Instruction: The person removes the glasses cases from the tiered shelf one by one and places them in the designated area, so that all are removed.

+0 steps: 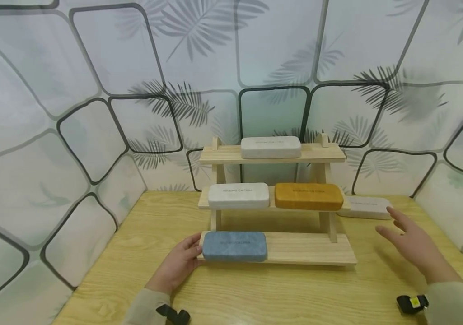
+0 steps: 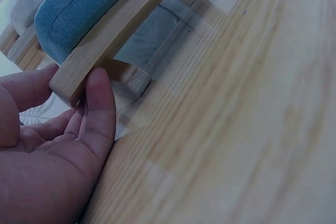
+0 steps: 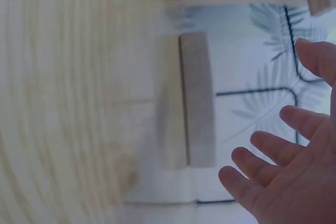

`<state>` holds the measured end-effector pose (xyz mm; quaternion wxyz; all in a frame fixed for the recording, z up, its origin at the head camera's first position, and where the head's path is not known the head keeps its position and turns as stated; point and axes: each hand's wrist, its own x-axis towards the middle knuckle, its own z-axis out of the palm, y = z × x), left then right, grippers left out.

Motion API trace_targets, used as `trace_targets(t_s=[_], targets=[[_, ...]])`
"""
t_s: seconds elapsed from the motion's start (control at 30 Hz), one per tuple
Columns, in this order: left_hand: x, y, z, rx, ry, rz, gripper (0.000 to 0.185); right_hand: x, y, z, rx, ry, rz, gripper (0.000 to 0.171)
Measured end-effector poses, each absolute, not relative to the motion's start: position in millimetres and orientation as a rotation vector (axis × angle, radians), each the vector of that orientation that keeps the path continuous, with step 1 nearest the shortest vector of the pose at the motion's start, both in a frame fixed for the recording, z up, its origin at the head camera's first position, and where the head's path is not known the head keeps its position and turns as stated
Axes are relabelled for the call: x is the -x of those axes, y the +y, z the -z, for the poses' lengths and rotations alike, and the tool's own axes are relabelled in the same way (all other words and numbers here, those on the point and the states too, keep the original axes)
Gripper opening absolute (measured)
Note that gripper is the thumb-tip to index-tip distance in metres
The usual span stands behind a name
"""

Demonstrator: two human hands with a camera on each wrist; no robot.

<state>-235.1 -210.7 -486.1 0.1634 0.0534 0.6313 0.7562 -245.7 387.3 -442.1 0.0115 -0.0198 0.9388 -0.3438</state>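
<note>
A three-tier wooden display stand [image 1: 310,247] bears several eyeglass cases. With its fingertips my left hand [image 1: 180,261] grips the left end of the stand's lowest board [image 2: 100,45], beside a blue case [image 1: 234,246]. On the middle tier sit a white case [image 1: 238,195] and an orange case [image 1: 309,197] side by side; a pale grey case [image 1: 271,147] lies on the top tier. Another pale case [image 1: 367,207] rests on the table behind the stand's right side, partly hidden by it. Close to that case my right hand [image 1: 414,243] hovers with fingers spread, holding nothing.
The wood-grain table [image 1: 133,266] extends in front of the stand and to both sides. Patterned fabric walls [image 1: 211,67] with leaf prints enclose the back, left and right. Each wrist carries a black strap [image 1: 412,303].
</note>
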Motion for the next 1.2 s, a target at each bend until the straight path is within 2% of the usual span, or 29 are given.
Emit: trace_targets(t_s=[0.53, 0.93, 1.2], targets=[[234.7, -210.1, 486.3, -0.161, 1.792, -2.16, 0.061, 211.2, 336.4, 410.9, 0.373, 2.998, 0.983, 0.081], [233.8, -210.8, 485.6, -0.169, 1.781, -2.17, 0.061, 192.7, 297.8, 403.9, 0.64, 3.014, 1.016, 0.076], [234.6, -210.8, 485.5, -0.153, 1.79, -2.168, 0.062, 188.4, 269.3, 411.1, 0.848, 2.992, 1.049, 0.08]])
